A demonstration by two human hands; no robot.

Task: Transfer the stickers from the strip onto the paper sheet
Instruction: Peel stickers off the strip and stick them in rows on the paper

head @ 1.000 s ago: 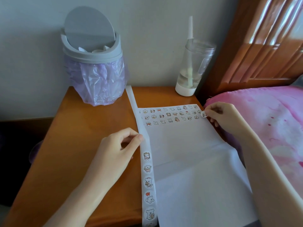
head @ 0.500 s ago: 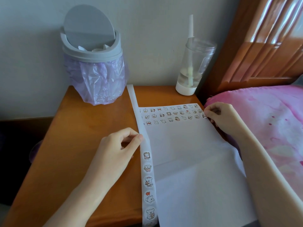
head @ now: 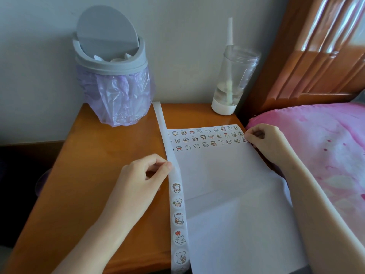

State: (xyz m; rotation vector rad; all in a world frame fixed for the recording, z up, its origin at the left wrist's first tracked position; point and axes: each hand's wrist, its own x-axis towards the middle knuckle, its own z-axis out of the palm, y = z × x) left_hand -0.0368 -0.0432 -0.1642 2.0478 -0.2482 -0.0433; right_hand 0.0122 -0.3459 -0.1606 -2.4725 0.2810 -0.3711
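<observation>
A long white sticker strip runs down the wooden table along the left edge of a white paper sheet. Several round cartoon stickers remain on its lower part; its upper part is bare. Three rows of small stickers cover the top of the sheet. My left hand rests on the table with thumb and forefinger pinching the strip's bare part. My right hand sits at the sheet's right edge, fingertips pinching a small round sticker down at the end of the second row.
A grey swing-lid bin with a purple bag stands at the table's back left. A clear bottle with a white base and straw stands at the back right. A pink bedcover and wooden headboard border the right side.
My right hand has lowered the small sticker slightly onto the sheet's right edge. My left hand and the strip have stayed in place.
</observation>
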